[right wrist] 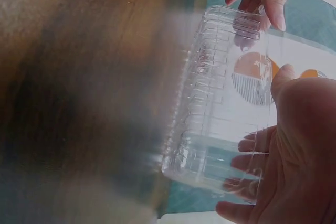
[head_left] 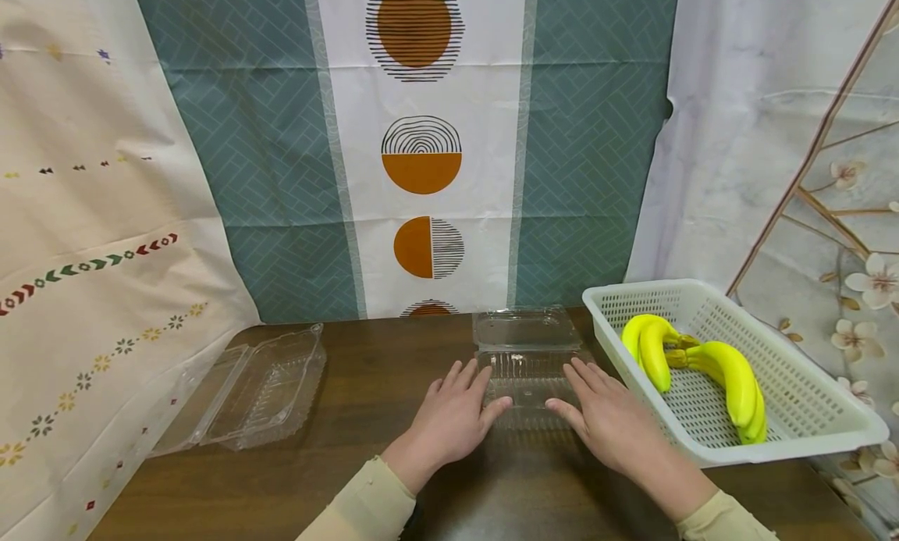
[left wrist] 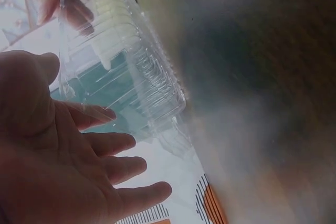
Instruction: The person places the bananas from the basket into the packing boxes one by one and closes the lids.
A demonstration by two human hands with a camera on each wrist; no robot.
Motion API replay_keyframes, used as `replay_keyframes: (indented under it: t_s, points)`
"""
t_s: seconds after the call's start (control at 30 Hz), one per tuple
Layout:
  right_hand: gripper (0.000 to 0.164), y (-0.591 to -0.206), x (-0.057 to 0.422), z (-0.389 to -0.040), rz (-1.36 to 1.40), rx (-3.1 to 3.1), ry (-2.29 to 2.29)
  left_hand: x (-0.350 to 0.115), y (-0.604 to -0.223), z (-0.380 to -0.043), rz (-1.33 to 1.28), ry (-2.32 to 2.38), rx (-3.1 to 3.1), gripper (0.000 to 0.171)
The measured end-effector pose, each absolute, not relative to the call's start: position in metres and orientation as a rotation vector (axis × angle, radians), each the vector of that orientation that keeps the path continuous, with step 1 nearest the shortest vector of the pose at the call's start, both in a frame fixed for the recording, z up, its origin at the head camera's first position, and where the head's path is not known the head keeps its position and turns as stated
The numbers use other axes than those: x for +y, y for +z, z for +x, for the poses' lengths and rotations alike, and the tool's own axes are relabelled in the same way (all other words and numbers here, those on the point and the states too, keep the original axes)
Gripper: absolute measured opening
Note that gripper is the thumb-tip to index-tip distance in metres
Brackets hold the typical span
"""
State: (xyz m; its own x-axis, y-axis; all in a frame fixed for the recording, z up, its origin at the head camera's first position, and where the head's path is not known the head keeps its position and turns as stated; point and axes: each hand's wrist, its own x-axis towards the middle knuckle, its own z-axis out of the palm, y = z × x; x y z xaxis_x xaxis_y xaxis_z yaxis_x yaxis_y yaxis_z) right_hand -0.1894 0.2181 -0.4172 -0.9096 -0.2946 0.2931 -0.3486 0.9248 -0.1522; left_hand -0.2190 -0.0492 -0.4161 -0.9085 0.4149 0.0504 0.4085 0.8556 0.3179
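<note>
A clear plastic clamshell box [head_left: 528, 393] sits on the table with its lid [head_left: 527, 329] folded back away from me. My left hand [head_left: 453, 416] is at the box's left side, its fingers extended and thumb spread toward the front edge. On the opposite side, my right hand [head_left: 609, 420] has its fingers extended along the right wall, thumb near the front right corner. Both wrist views show the see-through box [left wrist: 152, 85] between the two hands, with fingers of the right hand [right wrist: 299, 150] visible through its side. Neither hand curls round anything.
A white perforated basket [head_left: 829, 393] holding two bunches of yellow bananas [head_left: 730, 381] stands at the right, close to my right forearm. Another opened clear clamshell box [head_left: 270, 393] lies at the left of the brown table [head_left: 379, 369]. Patterned cloths hang behind and at both sides.
</note>
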Motion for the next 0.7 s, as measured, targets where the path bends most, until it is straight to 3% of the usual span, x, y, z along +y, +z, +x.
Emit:
replay_keyframes:
  t_s: [0.7]
  points:
    - [0.087,-0.431,0.219,-0.189,0.38,-2.904,0.375,-0.053,-0.427,-0.216,0.68,0.432,3.027,0.08]
